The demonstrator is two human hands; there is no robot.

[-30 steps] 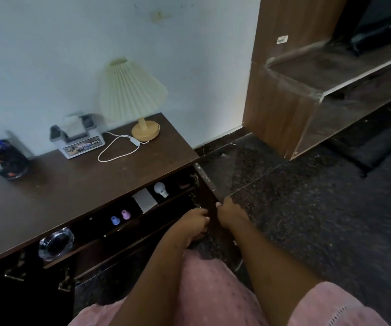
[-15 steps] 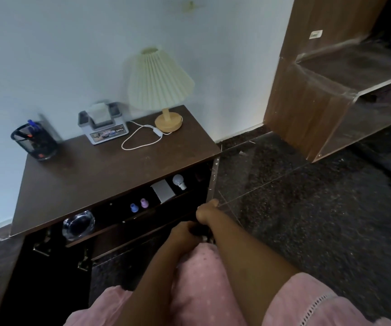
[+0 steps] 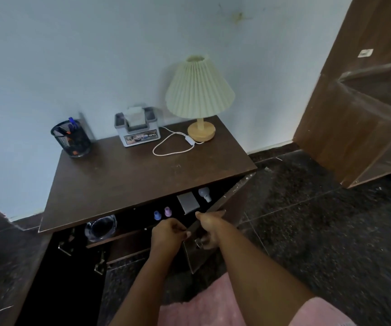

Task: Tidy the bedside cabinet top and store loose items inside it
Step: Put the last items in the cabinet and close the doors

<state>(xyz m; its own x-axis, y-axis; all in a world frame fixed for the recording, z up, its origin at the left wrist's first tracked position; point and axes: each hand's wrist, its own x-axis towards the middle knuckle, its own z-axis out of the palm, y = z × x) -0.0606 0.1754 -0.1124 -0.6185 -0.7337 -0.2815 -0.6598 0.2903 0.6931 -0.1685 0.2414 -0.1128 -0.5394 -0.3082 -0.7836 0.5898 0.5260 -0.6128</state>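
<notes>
1. the dark brown wooden cabinet door (image 3: 233,203) hangs from the right front corner of the dark brown wooden bedside cabinet (image 3: 147,175). it stands swung out toward the person, and its width runs from that corner back to the hands.
2. the right hand (image 3: 209,229) has hold of the door near its free edge. the thumb lies along the top edge and the fingers curl down round the outer face by a small metal handle (image 3: 198,243).
3. the left hand (image 3: 168,234) sits just left of that free edge, on the door's inner side, with its fingers curled in. the knuckles look to touch the edge, but i cannot tell whether it pinches anything.
4. both forearms reach forward and down, nearly side by side, the right one nearer the door.
5. the cabinet opening lies left of the grip and beyond it. so a closing swing would go leftward and away, and the left hand sits in that path.
6. the stored things lie on the inner shelf:
   - a clear glass ashtray (image 3: 100,228), nearest the shelf's front edge
   - a small blue bottle (image 3: 157,215)
   - a small pink bottle (image 3: 167,211)
   - a flat grey card (image 3: 188,203)
   - a white light bulb (image 3: 205,194)
7. along the wall on top stand a black mesh pen pot (image 3: 72,138), a grey tissue box (image 3: 138,130) and a cream pleated table lamp (image 3: 199,90).
</notes>
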